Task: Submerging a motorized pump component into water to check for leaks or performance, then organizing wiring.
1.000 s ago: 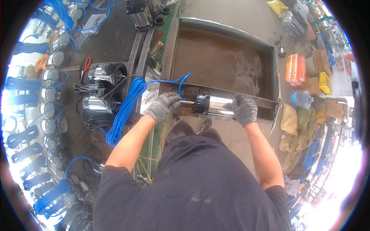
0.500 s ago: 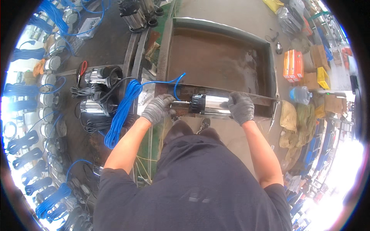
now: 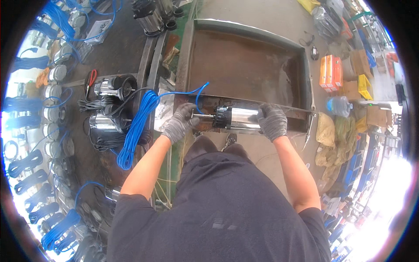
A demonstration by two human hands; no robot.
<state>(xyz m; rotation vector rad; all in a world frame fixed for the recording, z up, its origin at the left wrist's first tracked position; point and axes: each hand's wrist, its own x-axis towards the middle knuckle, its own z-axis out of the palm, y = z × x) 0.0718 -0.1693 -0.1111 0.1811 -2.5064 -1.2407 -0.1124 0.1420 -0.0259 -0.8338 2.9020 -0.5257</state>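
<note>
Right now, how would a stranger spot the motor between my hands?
Find the big rectangular trough. At its near side, your right hand on one end, lies a silver cylindrical motor, black at the left. Unlike the two motors beside the blue cable coil, its shaft points left, not right.

A shiny silver motor point(image 3: 242, 118) with a black ribbed left end lies sideways near the frame's centre, a thin metal rod point(image 3: 204, 115) reaching left.

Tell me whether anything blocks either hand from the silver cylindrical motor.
Nothing visible does: the right hand holds the right end of the motor, and the left hand is at its shaft's tip. A blue cable dips close to the shaft; contact is unclear.
</note>
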